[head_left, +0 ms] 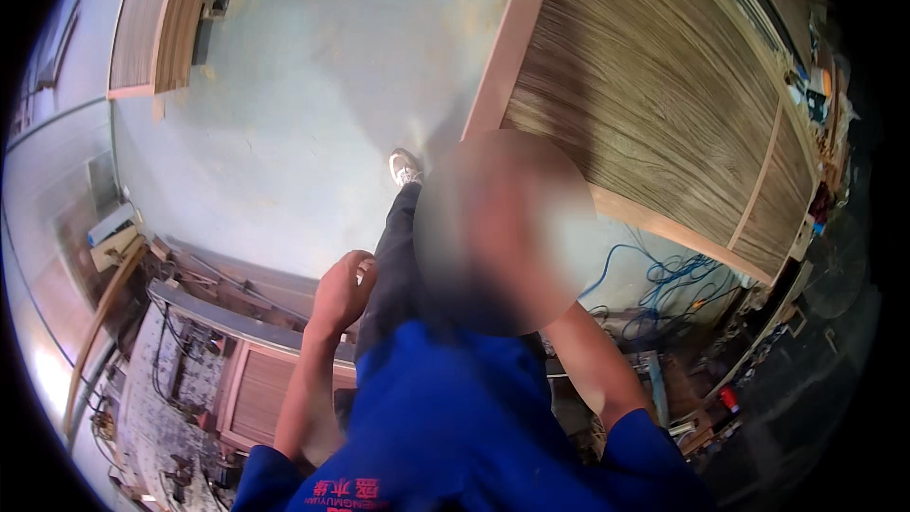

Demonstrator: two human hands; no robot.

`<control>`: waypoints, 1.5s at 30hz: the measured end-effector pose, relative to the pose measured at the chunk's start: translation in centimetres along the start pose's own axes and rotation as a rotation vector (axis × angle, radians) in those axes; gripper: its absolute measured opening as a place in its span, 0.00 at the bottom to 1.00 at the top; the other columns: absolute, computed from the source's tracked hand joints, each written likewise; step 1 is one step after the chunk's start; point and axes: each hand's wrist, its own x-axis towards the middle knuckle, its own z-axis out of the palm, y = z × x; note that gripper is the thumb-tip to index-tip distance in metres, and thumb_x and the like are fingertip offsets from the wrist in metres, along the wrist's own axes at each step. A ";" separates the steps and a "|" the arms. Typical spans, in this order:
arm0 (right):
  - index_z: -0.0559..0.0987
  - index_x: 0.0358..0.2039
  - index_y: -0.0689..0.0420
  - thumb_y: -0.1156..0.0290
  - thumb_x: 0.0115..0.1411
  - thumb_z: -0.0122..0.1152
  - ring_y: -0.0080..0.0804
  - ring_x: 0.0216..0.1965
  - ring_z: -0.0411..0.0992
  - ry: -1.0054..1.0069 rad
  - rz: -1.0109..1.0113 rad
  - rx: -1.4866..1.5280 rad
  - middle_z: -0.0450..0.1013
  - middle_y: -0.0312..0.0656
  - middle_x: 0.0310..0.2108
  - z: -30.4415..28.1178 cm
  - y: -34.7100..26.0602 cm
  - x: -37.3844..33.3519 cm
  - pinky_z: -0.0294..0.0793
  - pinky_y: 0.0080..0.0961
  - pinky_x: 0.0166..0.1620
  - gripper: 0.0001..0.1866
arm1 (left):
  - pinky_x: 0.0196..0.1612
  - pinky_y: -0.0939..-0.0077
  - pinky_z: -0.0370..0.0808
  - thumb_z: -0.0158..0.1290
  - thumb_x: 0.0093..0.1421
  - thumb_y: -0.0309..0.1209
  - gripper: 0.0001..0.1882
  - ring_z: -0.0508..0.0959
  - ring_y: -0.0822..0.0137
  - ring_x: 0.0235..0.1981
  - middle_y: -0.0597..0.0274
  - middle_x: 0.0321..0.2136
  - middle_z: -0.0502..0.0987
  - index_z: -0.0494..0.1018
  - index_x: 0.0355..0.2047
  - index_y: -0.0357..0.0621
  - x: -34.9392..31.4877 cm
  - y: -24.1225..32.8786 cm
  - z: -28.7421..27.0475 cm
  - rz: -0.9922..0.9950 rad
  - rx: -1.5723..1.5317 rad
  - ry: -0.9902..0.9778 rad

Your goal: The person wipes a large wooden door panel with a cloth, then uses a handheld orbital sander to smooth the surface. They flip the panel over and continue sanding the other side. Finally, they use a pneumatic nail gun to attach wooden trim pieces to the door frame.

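Note:
My left hand [345, 290] hangs beside my dark trousers [391, 270], left of my body. Its fingers are curled in, and a small pale spot shows between them; I cannot make out what it is. A round blurred patch covers my right hand [504, 218], so its fingers and anything in them are hidden. From that patch my right forearm [597, 356] runs back to a blue sleeve. Nearest to the right hand is a large wood-grain panel [654, 66] with a pale wooden frame. One shoe [406, 168] rests on the floor ahead.
Blue cable [668, 280] lies in loops on the floor below the panel. Framed wooden panels [156, 19] stand at the far left. A cluttered workbench [166, 389] with another framed panel [261, 389] is at the lower left. Tools and scraps line the right side.

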 end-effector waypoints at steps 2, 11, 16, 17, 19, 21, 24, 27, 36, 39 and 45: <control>0.73 0.57 0.48 0.64 0.53 0.78 0.52 0.51 0.78 -0.041 0.018 -0.072 0.67 0.51 0.53 1.3 -0.6 1.7 0.84 0.46 0.43 0.32 | 0.50 0.60 0.81 0.55 0.72 0.36 0.16 0.86 0.50 0.46 0.45 0.46 0.84 0.78 0.54 0.39 0.1 1.2 -0.1 -0.012 0.047 -0.033; 0.71 0.58 0.56 0.65 0.55 0.77 0.50 0.50 0.75 0.274 -0.157 0.418 0.69 0.51 0.53 -0.8 4.8 -3.3 0.79 0.44 0.52 0.33 | 0.52 0.58 0.80 0.54 0.72 0.37 0.17 0.85 0.46 0.47 0.44 0.47 0.84 0.78 0.54 0.38 2.6 4.6 1.4 -0.111 0.027 0.007; 0.67 0.61 0.58 0.63 0.60 0.76 0.30 0.50 0.70 0.877 0.066 1.094 0.69 0.42 0.50 -7.0 6.9 12.6 0.76 0.31 0.51 0.34 | 0.52 0.61 0.80 0.54 0.72 0.39 0.18 0.85 0.51 0.47 0.44 0.46 0.84 0.78 0.54 0.38 2.9 6.1 3.0 -0.091 0.085 -0.087; 0.66 0.63 0.58 0.66 0.62 0.75 0.26 0.48 0.72 0.874 0.113 1.253 0.71 0.40 0.50 -7.8 7.3 14.1 0.78 0.27 0.48 0.34 | 0.52 0.60 0.80 0.54 0.72 0.39 0.19 0.85 0.50 0.47 0.43 0.46 0.84 0.78 0.54 0.38 2.9 5.7 3.3 -0.071 0.095 -0.088; 0.66 0.63 0.58 0.65 0.62 0.76 0.25 0.48 0.72 0.843 0.084 1.250 0.72 0.40 0.49 -7.2 8.4 14.2 0.77 0.26 0.50 0.35 | 0.53 0.59 0.80 0.54 0.72 0.40 0.19 0.85 0.48 0.48 0.42 0.47 0.84 0.78 0.53 0.38 3.0 5.5 3.6 -0.031 0.099 -0.078; 0.71 0.58 0.56 0.60 0.58 0.78 0.28 0.46 0.72 0.811 0.130 1.165 0.70 0.39 0.49 -7.6 8.3 12.8 0.77 0.29 0.51 0.33 | 0.53 0.58 0.80 0.54 0.72 0.40 0.19 0.85 0.46 0.49 0.41 0.47 0.84 0.78 0.53 0.38 2.8 5.7 3.5 -0.058 0.094 -0.053; 0.76 0.55 0.54 0.64 0.57 0.77 0.34 0.48 0.74 0.720 0.072 0.759 0.72 0.39 0.49 -7.3 11.1 8.0 0.77 0.33 0.52 0.27 | 0.52 0.54 0.79 0.52 0.73 0.39 0.17 0.83 0.40 0.49 0.40 0.46 0.83 0.77 0.51 0.38 2.7 6.4 2.8 -0.036 0.080 -0.022; 0.79 0.53 0.54 0.69 0.53 0.77 0.44 0.49 0.75 0.604 -0.028 0.428 0.73 0.44 0.47 -8.8 11.8 5.7 0.78 0.38 0.51 0.27 | 0.50 0.49 0.78 0.49 0.74 0.43 0.19 0.82 0.37 0.47 0.40 0.44 0.83 0.78 0.50 0.41 3.2 5.5 2.5 0.000 0.104 0.052; 0.77 0.54 0.48 0.66 0.56 0.75 0.55 0.37 0.81 0.404 -0.052 0.137 0.74 0.46 0.46 -16.4 8.8 19.5 0.84 0.47 0.41 0.25 | 0.48 0.58 0.81 0.53 0.74 0.36 0.14 0.85 0.49 0.46 0.44 0.46 0.83 0.77 0.53 0.41 16.1 17.9 -1.6 0.265 0.046 0.166; 0.75 0.56 0.51 0.69 0.55 0.76 0.56 0.45 0.78 0.383 0.008 0.094 0.71 0.49 0.46 -18.6 9.5 26.3 0.83 0.49 0.46 0.29 | 0.52 0.57 0.79 0.50 0.76 0.35 0.16 0.82 0.47 0.50 0.43 0.50 0.80 0.74 0.57 0.39 23.8 24.2 -2.9 0.355 -0.060 0.270; 0.72 0.55 0.51 0.63 0.58 0.73 0.59 0.45 0.82 0.251 0.007 -0.156 0.68 0.53 0.56 -20.9 11.8 39.3 0.85 0.50 0.47 0.27 | 0.56 0.55 0.75 0.44 0.79 0.38 0.19 0.79 0.44 0.52 0.42 0.50 0.78 0.69 0.59 0.35 37.2 34.0 -3.0 0.429 -0.259 0.299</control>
